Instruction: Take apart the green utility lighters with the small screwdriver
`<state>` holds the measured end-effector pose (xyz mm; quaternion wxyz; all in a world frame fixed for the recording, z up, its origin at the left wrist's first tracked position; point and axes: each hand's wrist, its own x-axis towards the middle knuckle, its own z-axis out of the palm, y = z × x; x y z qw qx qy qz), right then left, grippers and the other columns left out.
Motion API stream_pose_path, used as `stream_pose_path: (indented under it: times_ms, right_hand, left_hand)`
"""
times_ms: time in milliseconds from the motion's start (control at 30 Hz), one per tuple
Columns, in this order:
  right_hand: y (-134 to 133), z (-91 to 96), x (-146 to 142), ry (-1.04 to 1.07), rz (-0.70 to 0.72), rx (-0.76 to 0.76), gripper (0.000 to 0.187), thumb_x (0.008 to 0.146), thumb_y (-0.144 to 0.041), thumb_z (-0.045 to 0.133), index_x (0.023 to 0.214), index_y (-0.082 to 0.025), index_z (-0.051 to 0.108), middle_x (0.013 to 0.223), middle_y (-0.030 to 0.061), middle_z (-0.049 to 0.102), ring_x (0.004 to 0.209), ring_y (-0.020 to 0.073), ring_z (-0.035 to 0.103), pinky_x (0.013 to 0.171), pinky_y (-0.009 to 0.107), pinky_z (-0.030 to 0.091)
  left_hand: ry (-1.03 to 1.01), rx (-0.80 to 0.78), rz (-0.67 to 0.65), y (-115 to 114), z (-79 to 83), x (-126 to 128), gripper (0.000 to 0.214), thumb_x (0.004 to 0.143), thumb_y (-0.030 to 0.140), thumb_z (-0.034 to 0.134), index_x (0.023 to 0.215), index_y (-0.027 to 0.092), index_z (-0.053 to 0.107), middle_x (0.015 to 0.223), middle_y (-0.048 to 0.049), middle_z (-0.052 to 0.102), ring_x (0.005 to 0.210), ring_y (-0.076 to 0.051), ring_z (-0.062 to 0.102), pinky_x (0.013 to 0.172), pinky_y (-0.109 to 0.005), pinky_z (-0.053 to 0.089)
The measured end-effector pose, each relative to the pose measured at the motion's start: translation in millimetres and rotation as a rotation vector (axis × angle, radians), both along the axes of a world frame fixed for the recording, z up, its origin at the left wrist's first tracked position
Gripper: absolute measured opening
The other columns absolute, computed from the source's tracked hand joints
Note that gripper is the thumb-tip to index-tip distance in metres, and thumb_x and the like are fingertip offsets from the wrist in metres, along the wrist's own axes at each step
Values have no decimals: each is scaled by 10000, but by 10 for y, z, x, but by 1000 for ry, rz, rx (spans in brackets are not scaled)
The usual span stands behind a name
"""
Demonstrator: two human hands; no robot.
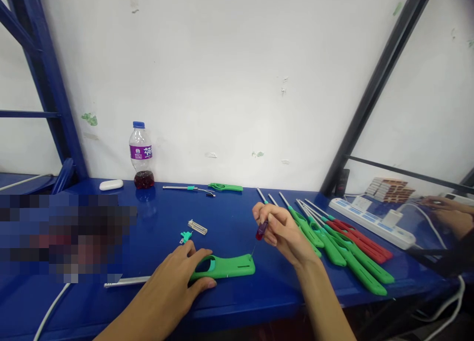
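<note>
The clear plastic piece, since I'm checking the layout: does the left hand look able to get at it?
Probably yes: the clear plastic piece lies just beyond the left hand, with nothing covering it, though letting go of the green lighter seems necessary first.

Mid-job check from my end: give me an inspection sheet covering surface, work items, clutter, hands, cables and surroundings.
Surface: blue table, shared by parts and belongings.
Job's things: green lighter lying flat; screwdriver pointing at its handle end, contact unclear; clear plastic part and teal part loose beyond; green lighters and red lighters grouped at right.
Clutter: bottle and white case near the wall.
Hands: left hand steadies the green lighter; right hand grips the screwdriver.
Cables: white cable at lower left; power strip at right.
Surroundings: white wall with scuffs; left area pixelated, unreadable.
</note>
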<state>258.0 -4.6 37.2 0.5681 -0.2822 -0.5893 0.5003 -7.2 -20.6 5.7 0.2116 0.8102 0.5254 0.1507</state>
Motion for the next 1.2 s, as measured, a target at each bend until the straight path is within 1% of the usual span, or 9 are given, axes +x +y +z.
stream_pose_path:
  times_ms: [167, 333, 500, 633, 733, 800, 933, 1033, 1200]
  right_hand:
    - [12, 3, -6, -27, -19, -27, 333, 944, -529, 713, 916, -198, 739, 842, 9, 664, 438, 31, 283, 426, 212, 247]
    - [12, -6, 6, -19, -31, -2, 353, 904, -551, 749, 868, -201, 746, 994, 19, 641, 472, 24, 307, 425, 213, 246]
    - [33, -34, 21, -42, -46, -24, 309, 983, -512, 670, 963, -216, 759, 856, 3, 656, 451, 32, 244, 420, 214, 209]
    - [58, -55, 14, -60, -73, 25, 329, 965, -530, 690, 932, -211, 762, 960, 16, 651, 478, 28, 332, 425, 208, 259]
    - [59, -57, 7, -16, -98, 48, 259, 929, -481, 755, 936, -222, 758, 916, -2, 641, 456, 16, 286, 411, 204, 236]
    - [56, -59, 5, -8, -101, 31, 244, 963, -476, 718, 968, -234, 744, 891, -3, 658, 439, 13, 281, 413, 204, 231]
    - [64, -76, 7, 4, -115, 36, 313, 955, -523, 709, 905, -213, 723, 1043, 28, 661, 462, 7, 322, 417, 207, 239]
    - [75, -77, 8, 7, -151, 51, 281, 924, -494, 760, 911, -217, 712, 959, 6, 650, 465, 13, 284, 413, 205, 222]
    - [106, -67, -1, -107, -181, 23, 318, 1014, -530, 619, 1043, -230, 719, 829, -9, 624, 497, 54, 333, 448, 214, 285]
  left_hand:
    - [-18, -4, -9, 13, -40, -15, 445, 975, 388, 629, 1411, 304, 656, 1375, -94, 635, 1299, -344, 600, 1121, -507, 460]
    - [13, -8, 2, 22, -66, -20, 458, 975, 397, 647, 1423, 306, 649, 1444, -102, 599, 1389, -364, 532, 1161, -515, 421]
    - [-3, 15, -20, 23, -67, -24, 450, 985, 387, 626, 1425, 298, 647, 1381, -103, 622, 1309, -351, 589, 1106, -490, 468]
    - [-17, 21, -25, 26, -94, -44, 452, 980, 390, 627, 1422, 297, 649, 1358, -103, 625, 1274, -349, 600, 1097, -507, 467]
    - [-30, 21, -31, 35, -127, -52, 443, 985, 387, 616, 1419, 310, 646, 1347, -96, 626, 1249, -332, 610, 1100, -511, 463]
    - [-36, 21, -24, 45, -151, -54, 438, 971, 372, 631, 1405, 321, 656, 1357, -91, 623, 1260, -330, 603, 1104, -509, 461]
    - [-53, 19, -13, 62, -187, -61, 444, 936, 355, 663, 1380, 345, 677, 1322, -80, 647, 1260, -333, 611, 1093, -495, 481]
    - [-47, 30, 0, 72, -182, -57, 440, 929, 363, 668, 1369, 356, 686, 1330, -80, 654, 1278, -349, 611, 1098, -509, 483]
    - [8, 15, -14, 109, -171, -45, 450, 935, 368, 667, 1384, 342, 676, 1363, -90, 644, 1322, -359, 586, 1116, -521, 474]
